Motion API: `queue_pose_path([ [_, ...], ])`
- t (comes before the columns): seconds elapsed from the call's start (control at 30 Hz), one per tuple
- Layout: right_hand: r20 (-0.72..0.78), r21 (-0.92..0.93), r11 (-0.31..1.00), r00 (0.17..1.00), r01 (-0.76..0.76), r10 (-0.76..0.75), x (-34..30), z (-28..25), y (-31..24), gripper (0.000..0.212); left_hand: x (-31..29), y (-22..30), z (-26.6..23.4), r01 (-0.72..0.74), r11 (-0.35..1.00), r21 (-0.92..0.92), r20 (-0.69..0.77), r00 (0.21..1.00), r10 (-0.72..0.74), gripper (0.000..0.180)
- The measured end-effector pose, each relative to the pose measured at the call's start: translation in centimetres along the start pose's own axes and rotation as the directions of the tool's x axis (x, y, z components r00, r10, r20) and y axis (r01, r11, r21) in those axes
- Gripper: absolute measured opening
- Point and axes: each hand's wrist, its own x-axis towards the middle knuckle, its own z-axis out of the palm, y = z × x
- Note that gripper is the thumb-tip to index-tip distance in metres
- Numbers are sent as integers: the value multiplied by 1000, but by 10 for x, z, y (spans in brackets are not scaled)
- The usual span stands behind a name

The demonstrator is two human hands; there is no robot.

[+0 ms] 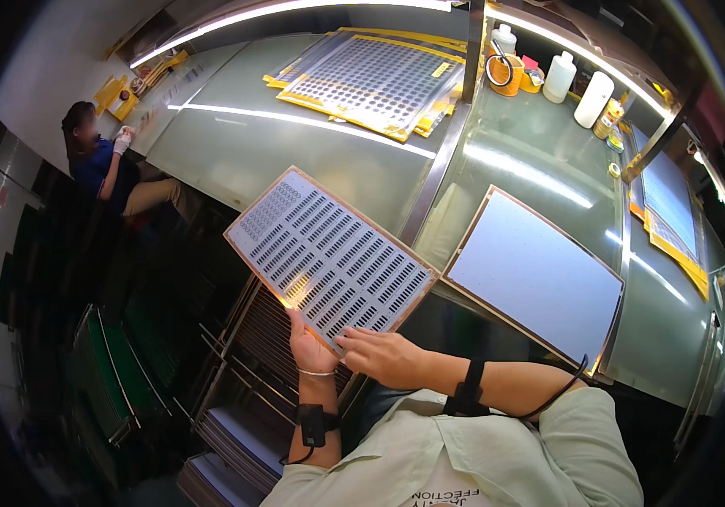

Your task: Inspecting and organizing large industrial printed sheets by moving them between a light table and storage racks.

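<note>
A rectangular copper-edged circuit panel (341, 258), printed with rows of dark bars and a patch of small rings at its far left end, is tilted in front of me. My left hand (310, 345) grips its near edge, thumb at the rim and the other fingers hidden beneath. On the panel's near corner rest the outstretched fingers of my right hand (384, 353); its thumb is hard to make out. A plain pale panel (536, 279) with a copper-brown border lies to the right on the glass-topped table (295, 148), its near edge overhanging.
Dotted film sheets with yellow tape edges (371, 80) lie at the back. White bottles (558, 78) and tape rolls (504, 74) stand at the back right, past a metal post (471, 51). Stacked panels (236, 439) fill a rack below left. A gloved co-worker (109, 165) sits far left.
</note>
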Motion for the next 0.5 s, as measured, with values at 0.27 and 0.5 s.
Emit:
queue_pose_path([
  [0.27, 83, 853, 230, 556, -468, 827, 22, -34, 23, 11, 7, 1, -17, -103, 948, 300, -49, 991, 123, 41],
  [0.5, 103, 949, 95, 582, -300, 807, 39, -48, 20, 12, -3, -2, 24, -47, 999, -14, 184, 982, 49, 55],
])
